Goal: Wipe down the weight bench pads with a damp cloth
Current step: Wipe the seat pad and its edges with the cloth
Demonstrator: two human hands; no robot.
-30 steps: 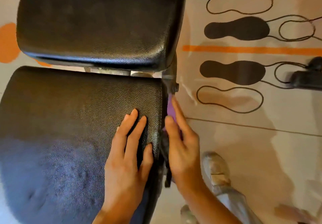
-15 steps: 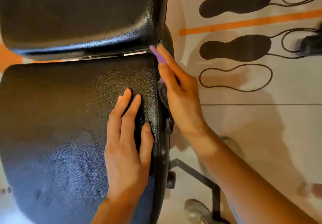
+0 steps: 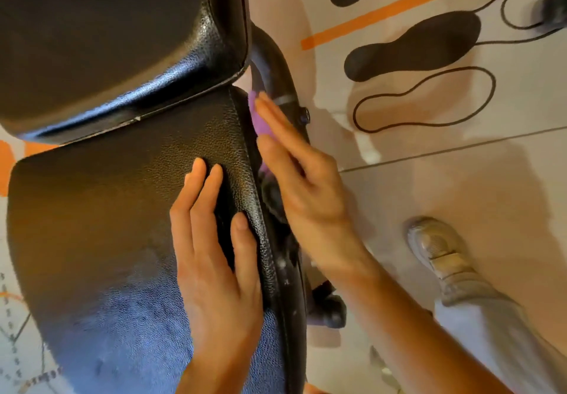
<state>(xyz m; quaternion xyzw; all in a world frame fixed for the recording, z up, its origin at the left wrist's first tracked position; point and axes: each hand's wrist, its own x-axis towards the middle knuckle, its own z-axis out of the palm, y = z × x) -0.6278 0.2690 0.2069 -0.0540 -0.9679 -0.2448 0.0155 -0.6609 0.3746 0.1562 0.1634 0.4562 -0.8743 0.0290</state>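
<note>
A black leather seat pad point(image 3: 101, 209) fills the lower left, and the back pad point(image 3: 107, 34) lies above it across a narrow gap. My left hand point(image 3: 214, 258) rests flat on the seat pad near its right edge, fingers straight. My right hand point(image 3: 303, 185) presses a purple cloth point(image 3: 259, 116) against the right side edge of the seat pad with straight fingers. Only a strip of the cloth shows past the fingertips, near the pad's top right corner.
A black frame tube point(image 3: 273, 65) curves up beside the pads on the right. The floor mat carries black footprint shapes point(image 3: 411, 47) and an orange line point(image 3: 383, 10). My grey shoe point(image 3: 441, 252) stands on the floor at right. A black object point(image 3: 552, 7) sits top right.
My right hand slid the cloth forward along the seat pad's right side, from mid-edge to the front corner by the gap. My left hand stayed flat on the pad. The view tilted.
</note>
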